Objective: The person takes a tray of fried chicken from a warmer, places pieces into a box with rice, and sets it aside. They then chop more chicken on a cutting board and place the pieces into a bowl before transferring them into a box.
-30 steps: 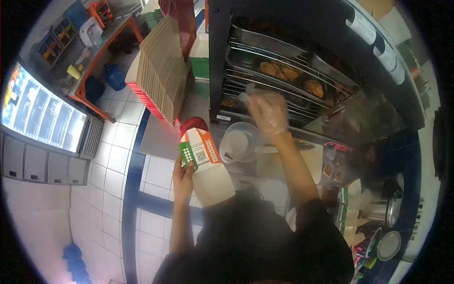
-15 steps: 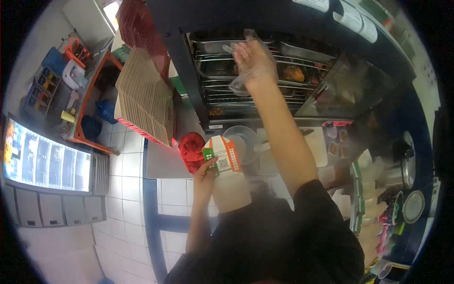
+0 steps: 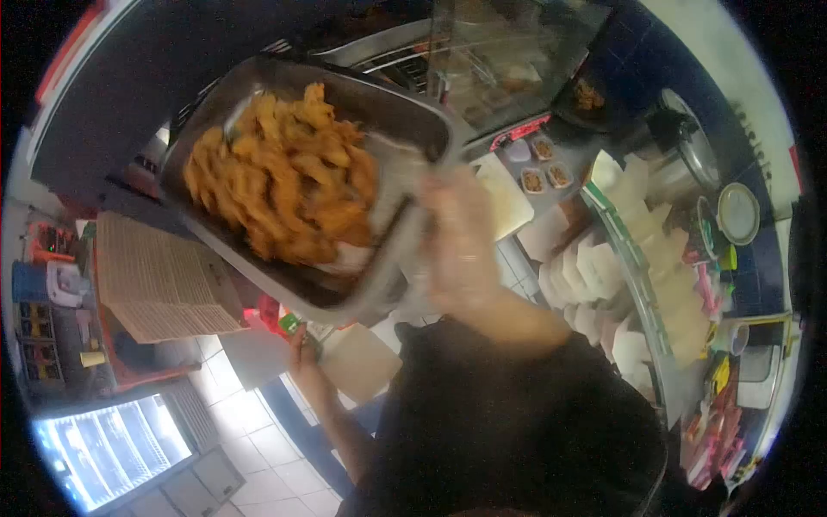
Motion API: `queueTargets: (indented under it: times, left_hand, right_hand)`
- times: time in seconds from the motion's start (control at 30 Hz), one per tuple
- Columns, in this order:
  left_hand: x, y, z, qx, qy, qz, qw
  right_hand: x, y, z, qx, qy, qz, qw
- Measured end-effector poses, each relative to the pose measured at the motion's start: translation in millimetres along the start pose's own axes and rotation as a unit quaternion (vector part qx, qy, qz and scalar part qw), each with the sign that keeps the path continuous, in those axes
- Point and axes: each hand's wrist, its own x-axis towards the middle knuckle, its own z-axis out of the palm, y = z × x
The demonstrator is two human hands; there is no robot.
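My right hand (image 3: 461, 246), in a thin clear glove, grips the near edge of a metal tray (image 3: 409, 116) and holds it up close below the camera. The tray is tilted and piled with several golden fried pieces (image 3: 284, 181). Below the tray my left hand (image 3: 303, 355) holds a paper bag (image 3: 360, 360) with a green and orange printed top, mostly hidden behind the tray.
A stack of flat brown cartons (image 3: 159, 280) leans at the left. Folded white boxes (image 3: 633, 284) line the counter at right, with small sauce cups (image 3: 543, 164) and a metal pot (image 3: 689, 146) behind. A lit drinks fridge (image 3: 112, 448) stands on the tiled floor.
My right hand has pulled the tray of fried pieces out of the warming rack and brought it up close. The view swung right. My left hand still holds the bag.
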Motion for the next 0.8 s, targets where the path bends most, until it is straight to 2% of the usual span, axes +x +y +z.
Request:
queueTargets:
  times: [0.07,0.1,0.13,0.17,0.23,0.3,0.37,0.4,0.47,0.57,0.6,0.67,0.7,0.73,0.77,0.8]
  left_hand:
    - [1,-1,-5,0.0,0.012,-0.004,1.0]
    - [0,-2,-10,-0.004,0.03,-0.002,1.0]
    - [4,-5,-25,0.028,0.027,0.024,0.999]
    - [-5,3,-18,0.028,0.045,0.022,0.998]
    - [-24,31,2,0.02,0.077,-0.01,0.997]
    - [-26,16,-9,0.067,0.15,-0.014,0.986]
    - [-32,4,-23,0.11,0.101,-0.023,0.988]
    - [-28,-4,-34,0.126,0.098,-0.025,0.987]
    - [-36,-36,-48,0.118,0.117,-0.041,0.985]
    - [-61,-51,-27,0.14,0.124,-0.053,0.981]
    - [-68,-50,-15,0.154,0.12,-0.075,0.978]
    - [-76,-58,-2,0.169,0.133,-0.098,0.972]
    - [-71,-75,-5,0.258,0.068,-0.07,0.961]
    - [-67,-86,-8,0.342,0.001,-0.044,0.939]
    - [-63,-94,-3,0.474,0.001,-0.066,0.878]
    - [-57,-99,9,0.594,-0.002,-0.088,0.8]
  right_hand:
    - [10,7,-50,0.102,0.049,-0.033,0.993]
    - [7,-2,-72,0.07,0.08,-0.031,0.994]
    - [6,3,-106,-0.078,0.076,-0.084,0.99]
    - [12,19,-150,-0.054,0.096,-0.035,0.993]
    - [27,47,-236,-0.216,0.116,-0.01,0.969]
    - [55,45,-278,-0.367,0.068,0.107,0.921]
    - [85,88,-343,-0.314,-0.028,0.12,0.941]
    - [95,108,-346,-0.31,-0.049,0.129,0.941]
    - [115,137,-368,-0.194,-0.024,0.065,0.979]
    - [182,253,-522,-0.311,0.003,0.046,0.949]
    - [186,255,-514,-0.308,-0.006,0.056,0.95]
    - [191,233,-458,-0.162,-0.033,0.159,0.973]
    - [193,216,-438,-0.158,-0.044,0.17,0.972]
    - [197,198,-419,-0.241,-0.062,0.137,0.959]
    - [200,194,-409,-0.322,-0.08,0.101,0.938]
    - [215,215,-432,-0.52,-0.121,-0.009,0.845]
